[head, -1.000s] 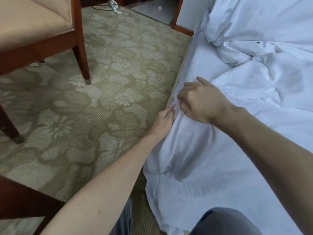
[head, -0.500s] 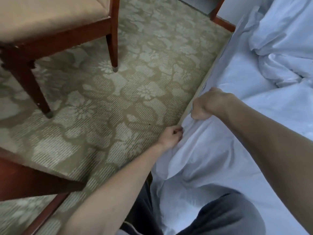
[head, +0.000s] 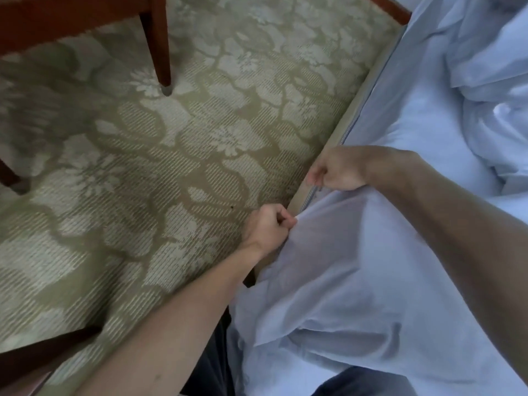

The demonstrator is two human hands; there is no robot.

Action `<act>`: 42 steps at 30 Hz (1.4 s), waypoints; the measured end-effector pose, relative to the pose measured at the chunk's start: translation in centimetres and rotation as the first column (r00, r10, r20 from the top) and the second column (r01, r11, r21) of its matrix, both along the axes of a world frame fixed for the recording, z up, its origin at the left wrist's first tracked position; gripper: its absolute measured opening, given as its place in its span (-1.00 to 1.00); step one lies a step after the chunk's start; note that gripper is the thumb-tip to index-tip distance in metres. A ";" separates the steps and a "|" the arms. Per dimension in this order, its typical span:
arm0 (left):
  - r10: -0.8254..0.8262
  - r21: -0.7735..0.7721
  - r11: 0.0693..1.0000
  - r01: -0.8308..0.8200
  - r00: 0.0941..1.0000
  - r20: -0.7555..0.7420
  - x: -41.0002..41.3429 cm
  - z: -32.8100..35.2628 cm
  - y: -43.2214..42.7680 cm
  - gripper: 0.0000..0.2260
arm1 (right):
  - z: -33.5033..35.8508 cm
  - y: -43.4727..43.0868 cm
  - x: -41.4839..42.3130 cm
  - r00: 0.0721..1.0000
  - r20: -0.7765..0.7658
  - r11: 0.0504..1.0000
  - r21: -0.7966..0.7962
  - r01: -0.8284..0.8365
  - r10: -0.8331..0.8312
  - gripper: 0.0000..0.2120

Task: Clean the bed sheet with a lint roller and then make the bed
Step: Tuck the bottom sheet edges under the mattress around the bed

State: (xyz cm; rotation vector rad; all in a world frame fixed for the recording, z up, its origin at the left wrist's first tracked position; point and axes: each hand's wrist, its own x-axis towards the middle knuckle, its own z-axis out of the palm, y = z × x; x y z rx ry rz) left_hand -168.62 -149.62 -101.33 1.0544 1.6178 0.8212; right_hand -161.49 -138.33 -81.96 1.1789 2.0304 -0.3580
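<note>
The right hand [head: 337, 170] has been moved to the bed's edge. The bed sheet [head: 343, 267], lifted there, is gripped in both fists, left hand [head: 268, 224] nearer. Tucking is judged unfinished; the duvet [head: 485, 95] lies crumpled

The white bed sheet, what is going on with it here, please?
A person at the side of the bed holds the edge of the thin white bed sheet with both hands. The left hand pinches it low by the beige mattress edge, and the right hand grips it a little further along. The sheet is lifted loose there, not tucked. A crumpled white duvet lies on the bed. No lint roller is in view.
</note>
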 end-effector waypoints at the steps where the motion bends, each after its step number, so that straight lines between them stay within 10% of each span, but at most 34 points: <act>1: -0.054 -0.016 0.998 0.054 0.998 -0.021 0.1 0.3 -0.1 -0.86 | -0.8 0.1 -0.1 0.994 0.096 0.998 -0.041 -0.038 0.042 -0.67; 6: -0.031 0.005 0.999 0.031 0.999 0.011 1.6 0.7 -1.5 -0.88 | -4.3 -0.3 -1.0 0.825 0.476 0.948 -0.234 -0.214 0.304 -0.62; 19: -0.237 -0.010 0.971 0.238 0.966 -0.101 -0.3 1.0 0.0 -0.89 | -4.3 -0.7 -1.1 0.857 0.432 0.955 -0.218 -0.203 0.281 -0.61; 29: -0.352 -0.010 0.914 0.406 0.780 -0.517 -0.3 1.9 0.8 -0.82 | -5.1 -0.6 -0.9 0.930 0.320 0.979 -0.149 -0.140 0.182 -0.72; 38: -0.285 -0.064 0.957 0.281 0.957 -0.051 0.1 2.8 0.1 -0.79 | -4.4 -1.0 -1.5 0.959 0.258 0.988 -0.120 -0.093 0.122 -0.73; 42: -0.116 -0.320 0.885 0.338 0.826 0.552 -1.2 4.7 1.0 -0.80 | -4.3 -0.9 -1.6 0.974 0.217 0.993 -0.109 -0.036 0.059 -0.72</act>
